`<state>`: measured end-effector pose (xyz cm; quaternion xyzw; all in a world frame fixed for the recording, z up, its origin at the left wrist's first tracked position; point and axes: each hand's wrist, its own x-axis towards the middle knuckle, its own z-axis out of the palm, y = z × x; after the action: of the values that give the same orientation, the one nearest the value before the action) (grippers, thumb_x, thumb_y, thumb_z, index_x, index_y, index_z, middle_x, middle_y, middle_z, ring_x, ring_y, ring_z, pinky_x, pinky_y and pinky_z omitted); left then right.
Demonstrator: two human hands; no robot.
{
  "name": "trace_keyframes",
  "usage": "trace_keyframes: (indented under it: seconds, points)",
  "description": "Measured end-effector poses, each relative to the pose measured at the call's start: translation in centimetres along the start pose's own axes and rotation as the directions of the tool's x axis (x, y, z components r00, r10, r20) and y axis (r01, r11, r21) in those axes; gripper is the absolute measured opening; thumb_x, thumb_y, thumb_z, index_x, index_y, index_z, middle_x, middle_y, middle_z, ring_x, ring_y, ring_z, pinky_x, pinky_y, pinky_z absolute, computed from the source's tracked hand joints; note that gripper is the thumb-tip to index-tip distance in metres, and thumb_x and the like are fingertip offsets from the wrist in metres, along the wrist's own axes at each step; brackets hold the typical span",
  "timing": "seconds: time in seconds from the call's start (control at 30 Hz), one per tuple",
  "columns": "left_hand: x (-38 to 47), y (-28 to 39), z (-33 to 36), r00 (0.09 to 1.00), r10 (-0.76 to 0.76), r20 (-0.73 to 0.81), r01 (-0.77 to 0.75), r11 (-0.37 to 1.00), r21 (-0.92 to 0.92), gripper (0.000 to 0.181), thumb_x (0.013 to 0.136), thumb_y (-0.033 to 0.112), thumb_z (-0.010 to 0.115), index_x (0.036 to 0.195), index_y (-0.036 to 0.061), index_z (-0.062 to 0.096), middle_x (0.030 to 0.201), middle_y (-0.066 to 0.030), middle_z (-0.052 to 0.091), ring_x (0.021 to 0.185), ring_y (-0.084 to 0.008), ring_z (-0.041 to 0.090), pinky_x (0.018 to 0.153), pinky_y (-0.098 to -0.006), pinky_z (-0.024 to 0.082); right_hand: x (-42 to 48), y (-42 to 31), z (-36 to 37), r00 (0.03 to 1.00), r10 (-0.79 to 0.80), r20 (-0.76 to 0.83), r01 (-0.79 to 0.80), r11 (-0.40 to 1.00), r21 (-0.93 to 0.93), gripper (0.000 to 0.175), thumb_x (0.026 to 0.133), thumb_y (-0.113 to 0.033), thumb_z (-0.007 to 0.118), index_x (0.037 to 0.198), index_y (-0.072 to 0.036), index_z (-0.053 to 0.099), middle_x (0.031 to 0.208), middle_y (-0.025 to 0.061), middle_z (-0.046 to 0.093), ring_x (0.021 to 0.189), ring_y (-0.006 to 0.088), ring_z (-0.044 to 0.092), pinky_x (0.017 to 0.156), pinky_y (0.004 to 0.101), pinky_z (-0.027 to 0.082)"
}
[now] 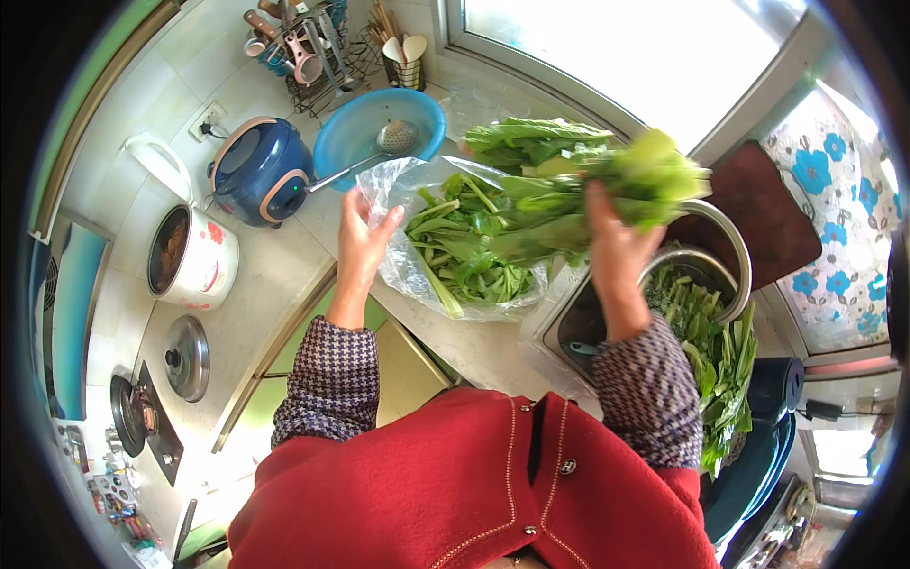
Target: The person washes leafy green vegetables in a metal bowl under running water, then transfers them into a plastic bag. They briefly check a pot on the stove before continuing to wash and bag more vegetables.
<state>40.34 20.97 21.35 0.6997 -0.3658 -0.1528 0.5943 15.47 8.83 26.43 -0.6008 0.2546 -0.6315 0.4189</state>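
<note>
My left hand [364, 238] holds the left edge of a clear plastic bag [395, 186] on the counter; part of its fingers is hidden. Leafy greens with pale stalks [473, 259] fill the bag's opening. A bunch of leafy greens [650, 178] is in my right hand [620, 245], raised over the bag's right side and blurred at its right end. Behind the bag lie more broad green leaves [537, 139]. To the right, further greens [714, 363] hang by a metal pot [739, 242] at the sink [569, 327].
A blue plastic basin [341, 131] with a metal skimmer [397, 137] stands behind left, beside a blue rice cooker [259, 171]. Further left are an open white pot [202, 259] and a metal lid [187, 358]. A dark red board [768, 210] leans at the right.
</note>
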Motion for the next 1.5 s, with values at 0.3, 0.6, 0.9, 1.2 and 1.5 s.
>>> trace_keyframes:
  seconds: [0.3, 0.6, 0.9, 1.2, 1.5]
  points:
    - [2.3, 3.4, -1.7, 0.89, -0.228, 0.394, 0.423, 0.736, -0.529, 0.027, 0.094, 0.022, 0.05, 0.113, 0.0032, 0.054, 0.057, 0.0041, 0.039, 0.046, -0.0033, 0.033, 0.042, -0.0182, 0.026, -7.4, 13.6, 11.0, 0.512, 0.326, 0.795, 0.495, 0.645, -0.583, 0.022, 0.072, -0.008, 0.064, 0.093, -0.009, 0.055, 0.089, 0.0061, 0.06, 0.088, 0.0225, 0.057, 0.09, 0.0394, 0.037]
    - [3.1, 6.3, 1.5, 0.904, 0.108, 0.413, 0.046, 0.937, -0.346, 0.037, 0.096, 0.021, 0.045, 0.126, 0.0011, 0.05, 0.056, 0.0072, 0.032, 0.049, -0.0024, 0.029, 0.044, -0.0182, 0.02, -11.9, 17.7, 15.6, 0.313, 0.325, 0.892, 0.743, 0.501, -0.443, 0.02, 0.077, -0.018, 0.053, 0.089, -0.01, 0.066, 0.092, 0.0078, 0.062, 0.092, 0.0236, 0.057, 0.083, 0.038, 0.038]
    - [3.9, 5.1, -1.3, 0.861, 0.037, 0.507, -0.097, 0.991, 0.093, 0.05, 0.094, 0.023, 0.049, 0.139, 0.0095, 0.034, 0.06, 0.0016, 0.049, 0.054, -0.0049, 0.044, 0.052, -0.0184, 0.036, -6.4, 7.5, 0.4, 0.849, 0.027, 0.528, 0.188, 0.918, -0.35, 0.038, 0.074, -0.012, 0.068, 0.11, -0.004, 0.06, 0.108, 0.0132, 0.06, 0.098, 0.0269, 0.059, 0.084, 0.0361, 0.049]
    - [2.5, 9.1, -5.2, 0.901, 0.401, 0.162, -0.431, 0.867, 0.251, 0.036, 0.091, 0.017, 0.055, 0.125, 0.0067, 0.052, 0.07, 0.0, 0.053, 0.059, -0.0064, 0.043, 0.052, -0.0196, 0.033, -4.7, 13.7, -24.9, 0.744, 0.168, -0.647, -0.667, 0.135, -0.733, 0.026, 0.081, -0.02, 0.063, 0.099, -0.002, 0.061, 0.093, 0.0155, 0.063, 0.085, 0.032, 0.06, 0.075, 0.0417, 0.046]
    - [-9.2, 9.8, 13.9, 0.479, 0.429, 0.766, -0.44, 0.872, -0.213, 0.014, 0.084, 0.006, 0.058, 0.095, 0.0001, 0.064, 0.085, -0.0132, 0.065, 0.065, -0.0217, 0.06, 0.058, -0.0296, 0.047, -6.5, 11.7, -23.4, 0.874, 0.16, -0.46, -0.476, 0.477, -0.739, 0.023, 0.083, -0.016, 0.062, 0.1, 0.0, 0.062, 0.089, 0.0155, 0.064, 0.083, 0.0301, 0.06, 0.076, 0.0397, 0.046]
